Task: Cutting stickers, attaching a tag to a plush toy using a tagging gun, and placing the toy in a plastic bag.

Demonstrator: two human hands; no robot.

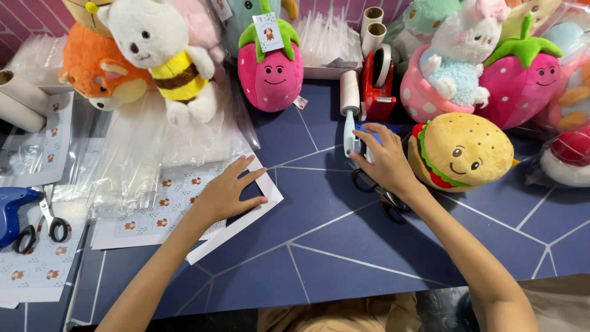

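My left hand [226,190] lies flat, fingers spread, on a stack of white sticker sheets [157,209] printed with small animal pictures, at the left of the dark blue table [326,246]. My right hand [382,161] reaches to the table's middle and closes around a small blue object [370,130] beside the light blue handle of a lint roller [349,117]. Whether the grip is firm is hidden by the fingers. Black scissors [378,193] lie under my right wrist. A burger plush [464,150] sits just right of that hand.
A red tape dispenser [378,80] stands behind the lint roller. Plush toys line the back: a pink strawberry [270,71], a white bear in a bee suit [163,55], an orange animal [101,71]. Clear plastic bags [153,141] lie at left. Second scissors [46,224] and a blue tool [12,206] lie far left.
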